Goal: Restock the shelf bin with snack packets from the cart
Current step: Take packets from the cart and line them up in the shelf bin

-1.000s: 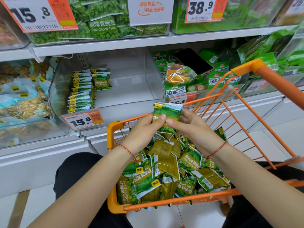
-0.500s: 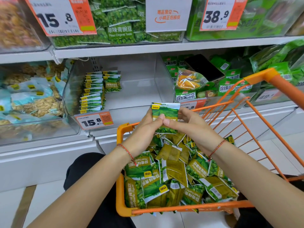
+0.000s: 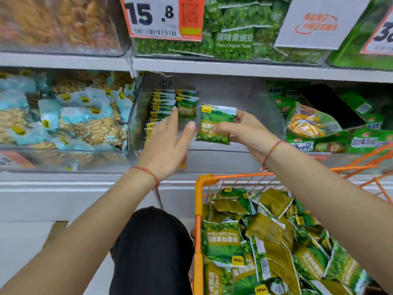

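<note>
One green snack packet (image 3: 214,124), printed with a field scene, a yellow logo tab at its top corner and peas along its lower edge, is held upright in front of the clear shelf bin (image 3: 244,96). The right hand (image 3: 244,133) pinches it by its right side, thumb across the front and fingers behind, wrist bent with a red string bracelet (image 3: 271,151) around it. The left hand (image 3: 168,143) holds nothing: its fingers are straight and spread, reaching toward the rows of matching packets (image 3: 168,107) standing at the left of the bin, fingertips close to them; whether they touch cannot be told. Its thumb lies just beside the held packet's left edge. Below, the orange cart (image 3: 198,209) holds a loose heap of packets (image 3: 265,241) in green and olive.
</note>
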`<state>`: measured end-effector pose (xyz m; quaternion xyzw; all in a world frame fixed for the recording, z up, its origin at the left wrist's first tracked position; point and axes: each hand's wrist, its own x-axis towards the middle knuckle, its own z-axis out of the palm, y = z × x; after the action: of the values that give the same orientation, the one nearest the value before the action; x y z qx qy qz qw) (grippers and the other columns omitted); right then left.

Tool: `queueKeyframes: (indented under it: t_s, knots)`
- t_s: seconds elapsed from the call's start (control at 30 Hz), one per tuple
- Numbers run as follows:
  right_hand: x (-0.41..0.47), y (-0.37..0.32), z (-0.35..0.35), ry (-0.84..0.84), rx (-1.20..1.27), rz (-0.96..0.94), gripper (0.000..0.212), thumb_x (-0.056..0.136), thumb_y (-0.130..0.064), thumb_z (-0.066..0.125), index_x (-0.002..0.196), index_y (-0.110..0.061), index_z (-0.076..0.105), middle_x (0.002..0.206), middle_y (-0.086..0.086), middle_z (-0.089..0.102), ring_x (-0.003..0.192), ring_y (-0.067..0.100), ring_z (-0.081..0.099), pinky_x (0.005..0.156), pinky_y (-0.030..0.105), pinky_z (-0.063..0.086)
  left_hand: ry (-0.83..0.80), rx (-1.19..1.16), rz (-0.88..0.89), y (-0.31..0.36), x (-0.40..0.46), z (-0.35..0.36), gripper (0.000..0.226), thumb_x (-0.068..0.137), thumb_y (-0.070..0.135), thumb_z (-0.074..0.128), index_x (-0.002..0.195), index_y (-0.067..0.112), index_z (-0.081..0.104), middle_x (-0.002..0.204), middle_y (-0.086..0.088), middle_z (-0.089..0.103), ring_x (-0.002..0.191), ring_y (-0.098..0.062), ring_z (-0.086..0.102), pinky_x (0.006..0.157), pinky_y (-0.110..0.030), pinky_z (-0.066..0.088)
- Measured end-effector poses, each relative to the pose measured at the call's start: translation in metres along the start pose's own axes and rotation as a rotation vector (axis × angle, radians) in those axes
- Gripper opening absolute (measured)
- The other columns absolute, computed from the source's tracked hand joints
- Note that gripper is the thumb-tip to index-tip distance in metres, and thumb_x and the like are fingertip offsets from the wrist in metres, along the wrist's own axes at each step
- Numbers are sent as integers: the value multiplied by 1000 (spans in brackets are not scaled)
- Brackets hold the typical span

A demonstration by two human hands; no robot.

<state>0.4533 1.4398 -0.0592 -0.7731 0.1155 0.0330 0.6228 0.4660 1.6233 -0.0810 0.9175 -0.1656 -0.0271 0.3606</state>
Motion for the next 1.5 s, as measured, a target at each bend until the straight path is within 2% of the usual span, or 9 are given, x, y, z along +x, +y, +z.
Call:
queueKeyframes:
  t_s: [0.2, 0.3, 0.53, 0.77, 0.93, 1.13, 1.27, 1.37, 1.5]
  knots:
    - [82, 17, 27, -8, -250, 109, 49, 63, -19, 83, 107, -9, 62, 112, 14, 67, 98, 22, 65, 91, 37, 53, 27, 502, 81, -44, 39, 5, 95, 80, 68, -1, 150, 6, 18, 150, -17, 32, 141, -31, 22, 117, -40, 12]
    - [117, 30, 45, -33, -291, 158, 98, 35, -36, 83, 124, -4, 55, 117, 14, 65, 105, 25, 65, 93, 43, 53, 17, 448, 57, -51, 47, 9, 86, 85, 65, 7, 151, 10, 16, 152, -12, 29, 143, -27, 18, 117, -39, 9]
    - [225, 87, 39, -72, -221, 226, 130, 3, -42, 91, 123, -9, 57, 115, 9, 66, 106, 28, 63, 84, 45, 54, 23, 410, 62, -57, 49, 13, 93, 78, 68, -1, 150, 13, 17, 152, -8, 30, 142, -25, 19, 117, -37, 12]
    - [178, 42, 67, 1, -69, 137, 93, 53, 6, 85, 136, -14, 47, 121, 3, 64, 111, 17, 60, 94, 33, 51, 47, 429, 76, -60, 50, 17, 92, 78, 67, -1, 149, 14, 22, 151, -6, 31, 143, -25, 19, 118, -38, 13]
    - [174, 37, 60, -46, -110, 116, 83, 72, 10, 72, 142, -21, 39, 121, -3, 59, 94, 4, 58, 58, 6, 46, 64, 452, 76, -60, 50, 18, 90, 79, 66, 0, 148, 14, 25, 151, -8, 32, 142, -26, 20, 118, -39, 12]
    - [177, 35, 60, -20, -231, 213, 81, 63, -9, 84, 135, -14, 46, 120, 1, 63, 110, 18, 59, 76, 26, 52, 73, 452, 74, -61, 50, 18, 89, 80, 66, 0, 148, 14, 26, 151, -8, 31, 143, -26, 19, 118, -39, 10]
    - [177, 37, 68, 0, -331, 211, 51, 66, -16, 80, 114, -8, 62, 112, 7, 66, 103, 24, 61, 90, 37, 51, 86, 455, 76, -60, 50, 19, 89, 80, 65, 3, 147, 13, 28, 150, -9, 33, 142, -27, 21, 118, -39, 11]
    - [178, 31, 74, -12, -299, 213, 34, 78, 4, 62, 110, -7, 61, 104, 6, 59, 95, 22, 54, 81, 28, 42, 97, 456, 76, -59, 50, 19, 87, 81, 64, 4, 146, 12, 30, 149, -9, 35, 142, -28, 22, 118, -40, 13]
    - [178, 27, 75, 103, -287, 290, 33, 73, 1, 66, 104, -6, 58, 95, 9, 54, 83, 26, 55, 62, 25, 46, 86, 469, 66, -59, 50, 18, 87, 81, 65, 4, 147, 13, 29, 150, -8, 33, 143, -26, 20, 118, -39, 11]
